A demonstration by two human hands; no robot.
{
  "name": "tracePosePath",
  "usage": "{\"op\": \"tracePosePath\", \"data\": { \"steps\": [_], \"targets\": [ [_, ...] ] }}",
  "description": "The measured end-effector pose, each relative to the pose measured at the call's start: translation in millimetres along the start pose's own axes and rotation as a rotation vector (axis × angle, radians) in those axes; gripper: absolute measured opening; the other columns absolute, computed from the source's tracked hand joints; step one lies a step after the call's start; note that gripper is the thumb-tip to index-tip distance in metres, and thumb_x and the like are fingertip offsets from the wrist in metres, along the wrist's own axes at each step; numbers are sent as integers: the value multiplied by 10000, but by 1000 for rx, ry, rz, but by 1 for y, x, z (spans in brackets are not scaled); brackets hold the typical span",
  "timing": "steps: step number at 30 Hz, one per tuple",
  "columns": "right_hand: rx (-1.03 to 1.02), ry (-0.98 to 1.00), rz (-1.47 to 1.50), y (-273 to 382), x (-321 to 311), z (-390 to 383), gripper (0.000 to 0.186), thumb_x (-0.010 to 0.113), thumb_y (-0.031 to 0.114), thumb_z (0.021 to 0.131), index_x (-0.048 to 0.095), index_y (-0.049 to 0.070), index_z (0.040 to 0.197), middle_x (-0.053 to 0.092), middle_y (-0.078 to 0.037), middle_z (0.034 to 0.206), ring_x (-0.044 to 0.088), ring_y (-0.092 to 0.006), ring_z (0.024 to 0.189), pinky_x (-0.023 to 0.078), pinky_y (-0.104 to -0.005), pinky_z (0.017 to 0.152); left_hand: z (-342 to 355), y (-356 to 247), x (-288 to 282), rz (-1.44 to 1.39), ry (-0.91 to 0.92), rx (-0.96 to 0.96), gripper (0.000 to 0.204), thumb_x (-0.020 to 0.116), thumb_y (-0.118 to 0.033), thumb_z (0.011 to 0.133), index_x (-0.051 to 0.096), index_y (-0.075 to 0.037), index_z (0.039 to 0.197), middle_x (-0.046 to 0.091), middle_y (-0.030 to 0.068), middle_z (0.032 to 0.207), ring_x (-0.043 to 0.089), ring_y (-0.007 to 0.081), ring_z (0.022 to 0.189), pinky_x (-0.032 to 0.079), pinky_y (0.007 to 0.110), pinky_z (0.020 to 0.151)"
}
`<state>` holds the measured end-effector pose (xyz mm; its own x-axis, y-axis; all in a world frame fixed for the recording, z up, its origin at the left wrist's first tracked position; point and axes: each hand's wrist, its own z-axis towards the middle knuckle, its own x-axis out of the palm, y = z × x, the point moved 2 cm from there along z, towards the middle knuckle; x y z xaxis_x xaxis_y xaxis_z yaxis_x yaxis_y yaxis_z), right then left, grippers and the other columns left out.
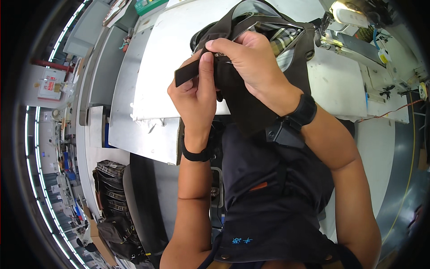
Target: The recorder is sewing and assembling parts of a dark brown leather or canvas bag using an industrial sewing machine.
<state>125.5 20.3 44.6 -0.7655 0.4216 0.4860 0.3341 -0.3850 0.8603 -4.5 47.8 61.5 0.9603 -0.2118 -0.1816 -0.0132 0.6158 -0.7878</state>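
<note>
A dark brown fabric bag point(251, 105) with a zipped opening and a plaid lining hangs over the front edge of the white worktable. My left hand point(197, 87) is closed on a dark strap point(187, 74), its thumb pressed along the strap and the free end sticking out to the left. Close beside it, my right hand point(255, 62) pinches the bag's fabric by the zipper point(244, 32), thumb near the strap. The two hands almost meet. The bag's opening gapes to the right of my right hand, showing the plaid lining point(283, 40).
At the right of the white worktable point(156, 58) stands a sewing machine point(349, 15) with its lamp lit. A red-brown cord point(394, 112) runs off to the right. Stacked dark bags with plaid parts point(112, 188) lie at the lower left. A green box point(148, 5) sits at the far edge.
</note>
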Motion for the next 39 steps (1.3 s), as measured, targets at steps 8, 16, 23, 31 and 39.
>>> {"op": "tracePosePath", "data": {
  "steps": [8,16,23,31,39],
  "targets": [
    [117,66,66,-3,-6,1,255,812,157,864,653,-28,790,636,-30,728,556,-82,588,439,-266,502,10,19,-10,-384,161,-419,259,709,-172,1010,751,65,1105,676,39,736,583,95,541,456,240,477],
    [207,213,148,16,-2,-5,260,762,189,941,716,-66,912,715,-95,759,675,-143,610,542,-274,543,8,26,-15,-545,156,-543,266,670,-208,1037,731,51,1028,693,59,763,619,123,573,512,263,532],
    [277,202,64,17,-6,-1,293,773,235,939,709,-44,876,691,-65,736,648,-109,596,510,-248,528,4,28,-19,-471,164,-397,264,664,-203,1043,726,51,1078,708,60,788,641,129,601,521,260,561],
    [310,174,88,17,-9,1,307,783,262,939,656,23,794,664,-37,724,622,-96,593,488,-231,534,4,25,-19,-513,182,-443,262,660,-194,1047,715,56,1103,689,34,787,628,105,619,523,258,563],
    [209,213,-321,20,-23,2,440,740,414,977,707,40,748,560,40,599,523,-57,546,360,-253,457,-1,33,-21,-224,121,-446,272,690,-238,1039,743,29,1045,727,39,902,641,79,713,519,239,624]
  ]
}}
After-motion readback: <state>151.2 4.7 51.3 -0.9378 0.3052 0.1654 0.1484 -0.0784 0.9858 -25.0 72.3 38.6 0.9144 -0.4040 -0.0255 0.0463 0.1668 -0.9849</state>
